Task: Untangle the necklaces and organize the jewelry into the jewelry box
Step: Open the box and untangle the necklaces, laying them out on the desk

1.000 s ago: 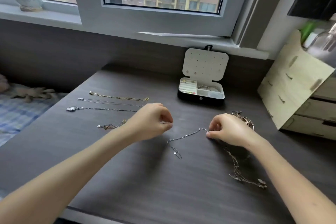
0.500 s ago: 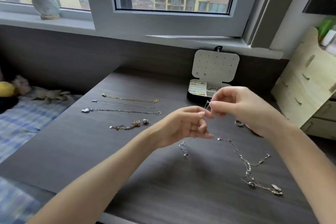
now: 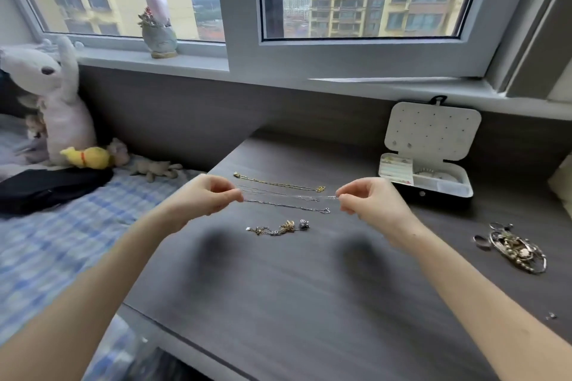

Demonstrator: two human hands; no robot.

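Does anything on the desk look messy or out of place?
Yes. A knotted heap of gold and silver jewelry lies at the dark wooden desk's right, unlike the straight gold chain; a tiny silver piece sits alone near the edge.

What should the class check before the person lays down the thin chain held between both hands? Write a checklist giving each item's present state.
1. Both ends held: ok. The left hand and right hand each pinch an end of the held chain.
2. Chain free of knots: cannot tell, as it is too thin and blurred.
3. Chain clear of the laid-out chains: cannot tell, as it overlaps them in view.
4. Bare space on the desk: ok, on the near side of the small bracelet.
5. Jewelry box open: ok, the lid is up.
6. Tangled pile sorted: not ok, as it lies bunched at the right.
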